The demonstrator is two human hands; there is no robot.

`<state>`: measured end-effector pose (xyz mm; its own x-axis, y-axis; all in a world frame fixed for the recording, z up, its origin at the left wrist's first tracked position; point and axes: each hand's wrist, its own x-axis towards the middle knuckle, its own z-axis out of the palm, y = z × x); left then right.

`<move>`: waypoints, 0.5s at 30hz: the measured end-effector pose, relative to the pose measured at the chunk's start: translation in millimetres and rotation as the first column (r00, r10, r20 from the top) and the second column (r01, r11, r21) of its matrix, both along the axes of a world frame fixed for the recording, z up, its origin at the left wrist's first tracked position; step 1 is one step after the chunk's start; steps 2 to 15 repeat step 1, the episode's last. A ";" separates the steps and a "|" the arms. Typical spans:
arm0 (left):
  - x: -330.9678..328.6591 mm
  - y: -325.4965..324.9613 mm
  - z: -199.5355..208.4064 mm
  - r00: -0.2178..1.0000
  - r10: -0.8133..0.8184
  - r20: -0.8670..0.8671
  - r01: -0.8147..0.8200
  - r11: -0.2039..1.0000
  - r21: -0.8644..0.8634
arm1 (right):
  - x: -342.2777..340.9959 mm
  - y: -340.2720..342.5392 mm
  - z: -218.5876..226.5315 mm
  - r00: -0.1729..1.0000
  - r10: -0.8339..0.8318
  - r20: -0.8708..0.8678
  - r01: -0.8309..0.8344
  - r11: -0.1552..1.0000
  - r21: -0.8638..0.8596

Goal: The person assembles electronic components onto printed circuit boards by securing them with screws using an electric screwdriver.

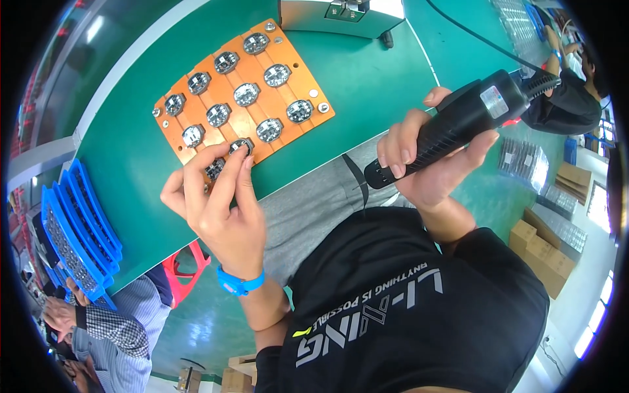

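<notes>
An orange fixture plate [208,71] lies tilted on the green table, with several round circuit boards [246,94] in rows on it. My left hand [226,196] is over the plate's near edge, thumb and fingertips closed at one round circuit board [241,145]. That board still sits at its place on the plate, partly hidden by the fingers. My right hand [429,157] is wrapped round a black corded hand tool [452,124] with a ribbed grip. The tool is held up in the air, to the right of the plate and apart from it.
A grey box-shaped device [334,18] stands at the table's far side. Blue trays [78,229] of small parts are stacked at the left, near a co-worker's hand [59,314]. A black cable [481,39] crosses the upper right. Cardboard boxes [540,255] stand at the right.
</notes>
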<state>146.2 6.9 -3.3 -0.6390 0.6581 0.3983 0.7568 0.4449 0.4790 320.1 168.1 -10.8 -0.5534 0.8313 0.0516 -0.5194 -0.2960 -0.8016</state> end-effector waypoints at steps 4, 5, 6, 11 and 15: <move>-4.0 -2.1 2.2 1.000 -0.031 -0.001 0.031 0.999 -0.023 | -0.8 0.1 0.3 1.000 0.005 -0.005 -0.005 1.000 0.010; -4.0 -2.1 2.2 1.000 -0.031 -0.001 0.031 0.999 -0.023 | -0.8 0.1 0.3 1.000 0.005 -0.005 -0.005 1.000 0.010; -4.0 -2.1 2.2 1.000 -0.031 -0.001 0.031 0.999 -0.023 | -0.8 0.1 0.3 1.000 0.005 -0.005 -0.005 1.000 0.010; -4.0 -2.1 2.2 1.000 -0.031 -0.001 0.031 0.999 -0.023 | -0.8 0.1 0.3 1.000 0.005 -0.005 -0.005 1.000 0.010; -4.0 -2.1 2.2 1.000 -0.031 -0.001 0.031 0.999 -0.023 | -0.8 0.1 0.3 1.000 0.005 -0.005 -0.005 1.000 0.010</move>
